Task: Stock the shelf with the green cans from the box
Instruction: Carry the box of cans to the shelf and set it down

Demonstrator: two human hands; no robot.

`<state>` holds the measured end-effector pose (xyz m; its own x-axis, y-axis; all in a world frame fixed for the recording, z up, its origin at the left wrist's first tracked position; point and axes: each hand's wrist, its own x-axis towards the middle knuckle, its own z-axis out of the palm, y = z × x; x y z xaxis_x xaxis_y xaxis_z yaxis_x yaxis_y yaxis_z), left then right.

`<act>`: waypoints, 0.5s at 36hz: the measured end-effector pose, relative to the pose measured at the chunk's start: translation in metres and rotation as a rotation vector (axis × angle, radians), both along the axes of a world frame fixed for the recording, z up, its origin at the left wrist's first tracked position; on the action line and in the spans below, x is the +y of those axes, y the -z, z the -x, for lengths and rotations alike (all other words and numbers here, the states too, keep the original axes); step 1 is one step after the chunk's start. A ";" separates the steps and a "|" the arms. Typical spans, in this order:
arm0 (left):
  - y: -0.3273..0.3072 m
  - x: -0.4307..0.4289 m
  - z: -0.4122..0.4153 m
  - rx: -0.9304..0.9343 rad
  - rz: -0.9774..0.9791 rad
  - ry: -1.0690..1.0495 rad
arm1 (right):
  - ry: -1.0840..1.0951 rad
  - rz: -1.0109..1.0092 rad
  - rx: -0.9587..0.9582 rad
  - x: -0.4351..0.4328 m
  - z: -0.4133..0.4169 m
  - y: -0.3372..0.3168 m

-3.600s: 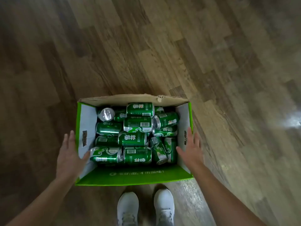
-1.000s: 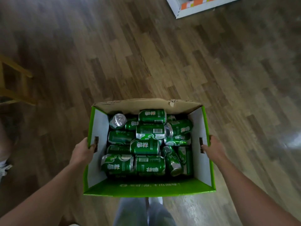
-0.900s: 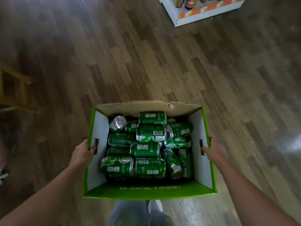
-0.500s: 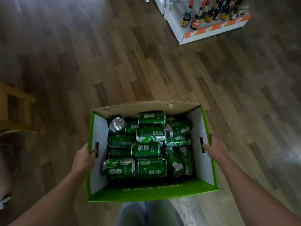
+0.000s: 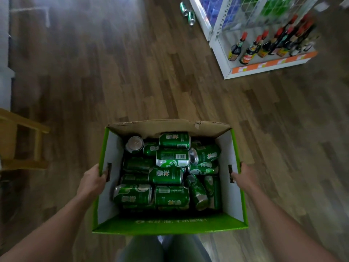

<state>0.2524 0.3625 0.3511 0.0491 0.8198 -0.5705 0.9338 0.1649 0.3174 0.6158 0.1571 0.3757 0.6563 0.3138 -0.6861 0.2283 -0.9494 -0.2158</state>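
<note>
Green cans are heaped mostly sideways in the open box, which is held by left hand and right hand, each grip clamped on a side slot.

Box gripped at its side walls between the left hand and the right hand, cans heaped inside it. Far ahead of the right hand stands a shelf carrying bottles, with loose cans on the floor beside it. A wooden frame sits out beyond the left hand.
</note>
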 end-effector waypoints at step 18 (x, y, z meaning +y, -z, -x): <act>0.000 0.180 -0.064 -0.025 0.054 0.014 | 0.019 -0.004 -0.054 0.171 -0.059 0.007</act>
